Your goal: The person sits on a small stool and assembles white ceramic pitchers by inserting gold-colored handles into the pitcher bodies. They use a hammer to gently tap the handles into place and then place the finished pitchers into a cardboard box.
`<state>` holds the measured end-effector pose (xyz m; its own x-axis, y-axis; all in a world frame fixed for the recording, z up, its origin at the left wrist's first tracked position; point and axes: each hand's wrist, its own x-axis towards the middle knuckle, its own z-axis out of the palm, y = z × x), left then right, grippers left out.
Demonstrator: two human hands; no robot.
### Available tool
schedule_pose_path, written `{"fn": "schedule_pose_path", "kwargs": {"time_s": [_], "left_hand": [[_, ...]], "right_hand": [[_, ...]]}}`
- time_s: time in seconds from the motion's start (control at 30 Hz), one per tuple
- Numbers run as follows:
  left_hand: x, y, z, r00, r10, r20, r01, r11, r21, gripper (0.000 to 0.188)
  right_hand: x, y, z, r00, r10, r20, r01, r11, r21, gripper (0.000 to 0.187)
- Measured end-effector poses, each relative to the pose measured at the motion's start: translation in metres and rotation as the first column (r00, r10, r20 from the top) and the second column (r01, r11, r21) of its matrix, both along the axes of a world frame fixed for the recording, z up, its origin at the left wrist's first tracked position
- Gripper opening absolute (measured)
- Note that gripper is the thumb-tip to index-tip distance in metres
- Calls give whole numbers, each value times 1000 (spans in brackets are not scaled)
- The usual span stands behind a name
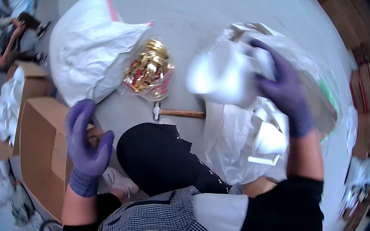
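Note:
My right hand [283, 84], in a purple glove, is closed at the edge of a smooth white object [222, 78]. Motion smears it, so I cannot make out its exact kind. Below it lies an open clear plastic bag [224, 137] with white cup-like pieces [270, 138] inside. My left hand [88, 138], gloved the same way, has its fingers apart and holds nothing. It hovers at the rim of an open cardboard box [39, 143].
Ahead stands a big white woven sack [93, 47]. Beside it are a clear bag of gold and red pieces [150, 71] and a wooden-handled hammer [180, 113]. A second carton [34, 88] holds white pieces at left. Another person [14, 41] sits at far left.

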<state>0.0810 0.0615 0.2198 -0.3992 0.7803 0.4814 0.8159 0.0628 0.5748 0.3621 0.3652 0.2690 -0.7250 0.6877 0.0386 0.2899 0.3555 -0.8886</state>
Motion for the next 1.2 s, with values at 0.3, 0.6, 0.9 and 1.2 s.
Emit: {"fn": "schedule_pose_path", "kwargs": {"time_s": [0.3,0.6,0.9,1.2], "left_hand": [[-35,-122,-85,985,91,146,-43,952,-303,48],[-193,-287,-139,741,669,56,-487,593,-642,51],[-262,-252,-309,798,531,285,175,248,-953,107],[-269,-332,-173,629,764,143,-612,601,-514,36]], "right_hand": [[188,27,-189,585,-307,751,-472,624,622,74],[160,143,-173,156,-642,751,-843,311,440,22],[-106,-48,-175,737,230,636,-569,718,400,43],[-114,-49,-412,265,262,928,-577,814,-65,80]]}}
